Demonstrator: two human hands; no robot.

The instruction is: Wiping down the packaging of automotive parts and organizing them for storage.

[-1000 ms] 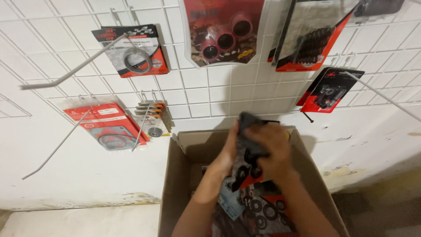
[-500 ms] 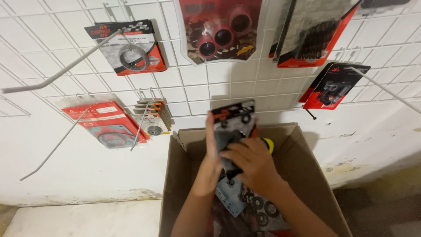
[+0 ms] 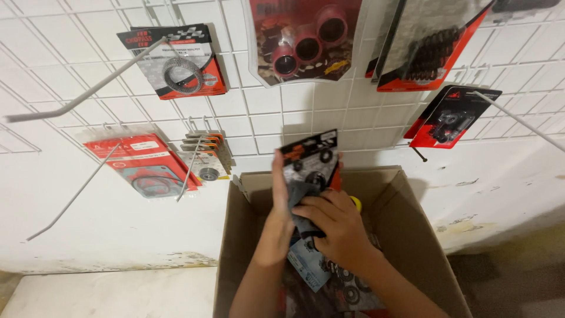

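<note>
A flat stack of carded packets (image 3: 310,168), glossy black and orange with small dark rings sealed under clear plastic, stood upright above the open cardboard box (image 3: 406,218), its top edge reaching the lowest row of the wire grid. The left hand (image 3: 279,206) lay straight and flat against the stack's left edge, fingers extended upward, pressing rather than curling around it. The right hand (image 3: 332,227) was closed over the lower front of the stack, fingers wrapped across the dark card, thumb side toward the left hand. Both forearms rose out of the box from below.

Inside the box, more packets (image 3: 329,282) lay loosely piled, printed with black rings on pale and blue card. A bit of something yellow (image 3: 356,203) showed just behind the right hand; what it was could not be told. The box's walls were plain brown corrugated board with flaps folded outward.

Behind it, a white wire grid panel (image 3: 253,112) hung on a rough white wall, with long thin hooks (image 3: 82,97) jutting out. On it hung a packet with a grey ring gasket (image 3: 179,68), a blister pack of three red cylinders (image 3: 306,38), a red gasket packet (image 3: 141,168) and a small stack of bearing cards (image 3: 206,156).
</note>
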